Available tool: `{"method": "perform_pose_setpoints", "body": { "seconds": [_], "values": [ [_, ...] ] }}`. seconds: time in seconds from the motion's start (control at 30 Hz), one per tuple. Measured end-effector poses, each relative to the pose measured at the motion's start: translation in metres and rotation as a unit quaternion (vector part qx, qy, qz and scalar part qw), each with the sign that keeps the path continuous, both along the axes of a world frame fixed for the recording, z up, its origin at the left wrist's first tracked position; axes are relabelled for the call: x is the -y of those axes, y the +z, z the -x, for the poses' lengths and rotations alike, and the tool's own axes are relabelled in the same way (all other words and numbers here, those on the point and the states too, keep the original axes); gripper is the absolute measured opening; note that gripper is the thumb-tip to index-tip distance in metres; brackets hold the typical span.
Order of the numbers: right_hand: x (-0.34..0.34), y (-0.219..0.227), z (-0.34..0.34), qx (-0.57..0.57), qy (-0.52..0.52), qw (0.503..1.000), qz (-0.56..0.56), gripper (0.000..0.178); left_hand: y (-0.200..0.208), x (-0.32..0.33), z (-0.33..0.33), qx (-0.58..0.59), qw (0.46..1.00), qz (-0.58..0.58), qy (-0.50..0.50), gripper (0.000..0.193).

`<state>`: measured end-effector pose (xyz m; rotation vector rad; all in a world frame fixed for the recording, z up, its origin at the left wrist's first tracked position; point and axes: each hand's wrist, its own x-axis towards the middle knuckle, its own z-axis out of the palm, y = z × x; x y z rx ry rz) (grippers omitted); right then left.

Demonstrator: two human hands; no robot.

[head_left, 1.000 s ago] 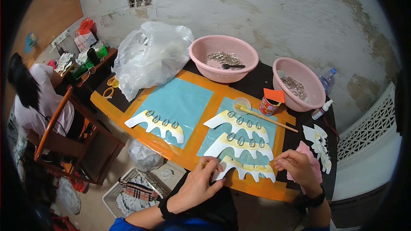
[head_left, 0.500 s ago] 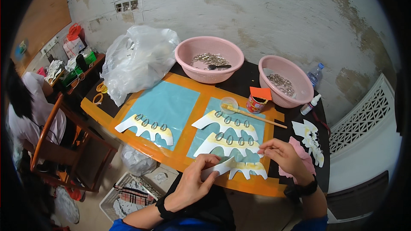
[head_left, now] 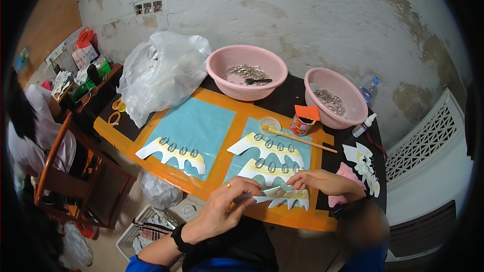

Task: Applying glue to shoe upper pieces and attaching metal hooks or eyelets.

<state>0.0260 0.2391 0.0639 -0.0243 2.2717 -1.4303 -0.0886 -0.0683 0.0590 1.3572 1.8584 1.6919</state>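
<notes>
A white scalloped piece (head_left: 289, 202) with a yellowish band along its upper edge is at the table's near edge. My left hand (head_left: 222, 210) pinches its left end between thumb and fingers. The bent fingers of my right hand (head_left: 318, 182) are closed at its upper edge, partly hiding it. Just beyond lie two similar pieces, the nearer one (head_left: 252, 170) and the farther one (head_left: 242, 145), each bearing several oval metal rings. Another ringed piece (head_left: 171, 157) rests on the left blue sheet (head_left: 201, 121).
Two pink baskets (head_left: 247, 93) hold metal rings. A brush (head_left: 302, 140) lies across a small tub (head_left: 269, 123) beside a red can (head_left: 301, 125). A plastic bag (head_left: 161, 70) stands back left; a pink cloth (head_left: 348, 172) and more white pieces (head_left: 359, 155) lie right. A person (head_left: 43, 116) sits at far left.
My right hand has moved left, from beside the pieces to the upper edge of the held piece. That piece now looks more tilted. My left hand keeps its hold.
</notes>
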Motion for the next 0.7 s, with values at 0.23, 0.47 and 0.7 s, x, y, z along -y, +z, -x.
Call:
{"method": "perform_pose_setpoints", "body": {
  "seconds": [0.23,0.47,0.7],
  "values": [
    [0.014,0.016,0.017,0.077,-0.043,0.993,0.082,0.062,0.006,0.022,0.028,0.084,0.996,0.005,0.006,0.02],
    [0.054,0.014,0.094,0.058,-0.011,0.982,0.179,0.074,0.016,0.058,0.086,0.166,0.985,-0.037,0.035,0.015],
    [0.093,0.008,0.196,0.029,0.02,0.981,0.192,0.076,0.023,0.089,0.168,0.189,0.975,-0.01,0.113,0.02]
  ]
}}
